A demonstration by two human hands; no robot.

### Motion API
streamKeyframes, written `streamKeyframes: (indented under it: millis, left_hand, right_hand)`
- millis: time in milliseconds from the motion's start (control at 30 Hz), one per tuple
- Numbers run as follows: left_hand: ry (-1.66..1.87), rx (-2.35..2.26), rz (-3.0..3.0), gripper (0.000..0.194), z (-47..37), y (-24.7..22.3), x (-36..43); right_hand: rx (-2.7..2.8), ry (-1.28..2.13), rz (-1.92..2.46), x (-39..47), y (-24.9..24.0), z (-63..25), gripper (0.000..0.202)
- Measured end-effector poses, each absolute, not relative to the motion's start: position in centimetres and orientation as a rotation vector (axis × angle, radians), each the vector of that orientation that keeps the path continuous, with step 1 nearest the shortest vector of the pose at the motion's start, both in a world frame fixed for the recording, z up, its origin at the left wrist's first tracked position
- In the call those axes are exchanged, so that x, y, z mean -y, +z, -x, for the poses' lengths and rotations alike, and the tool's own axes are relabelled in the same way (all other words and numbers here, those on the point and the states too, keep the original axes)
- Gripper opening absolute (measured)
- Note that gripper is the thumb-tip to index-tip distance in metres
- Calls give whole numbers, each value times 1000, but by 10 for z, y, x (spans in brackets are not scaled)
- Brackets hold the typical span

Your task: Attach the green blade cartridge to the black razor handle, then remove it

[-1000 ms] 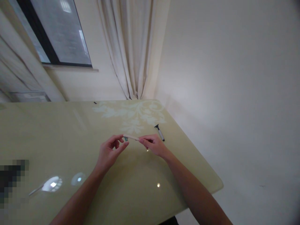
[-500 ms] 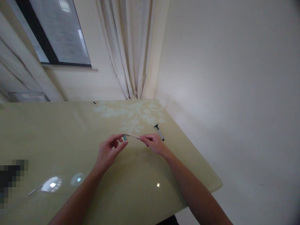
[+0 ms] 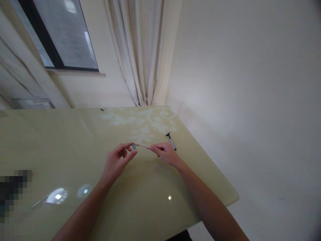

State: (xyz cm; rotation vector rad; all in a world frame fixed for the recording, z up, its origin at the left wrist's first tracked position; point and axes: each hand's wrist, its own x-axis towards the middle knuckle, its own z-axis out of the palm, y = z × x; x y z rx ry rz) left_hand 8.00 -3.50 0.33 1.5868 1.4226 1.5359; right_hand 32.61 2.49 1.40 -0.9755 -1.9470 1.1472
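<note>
My left hand (image 3: pixel 119 160) pinches a small teal-and-dark piece (image 3: pixel 134 147), which looks like a razor cartridge, between thumb and fingertips. A thin, pale stick (image 3: pixel 142 145) runs from my right hand (image 3: pixel 163 152) to the top of that piece. The stick's far end seems to meet the piece; its exact shape is too small to tell. My right thumb and fingers are closed on its near end. Just beyond my right hand, a razor (image 3: pixel 171 142) with a grey-and-black handle and dark T-shaped head lies on the table.
The glossy, pale green table (image 3: pixel 140 201) carries a white floral pattern at its far end. A tiny dark object (image 3: pixel 102 109) sits by the far edge. A wall (image 3: pixel 250 100) borders the right side. Curtains (image 3: pixel 142 50) hang behind. Lamp reflections show on the surface, and a blurred dark patch is at lower left.
Both hands keep nearly the same pose. The whole view has shifted very slightly; the razor on the table has stayed in place.
</note>
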Motion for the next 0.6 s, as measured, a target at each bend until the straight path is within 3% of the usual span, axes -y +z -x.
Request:
streamKeyframes:
  millis: [600]
  left_hand:
    - [1538, -1416, -1605, 34, -79, 1, 33]
  right_hand:
    - [1955, 1090, 1009, -27, 13, -328, 57]
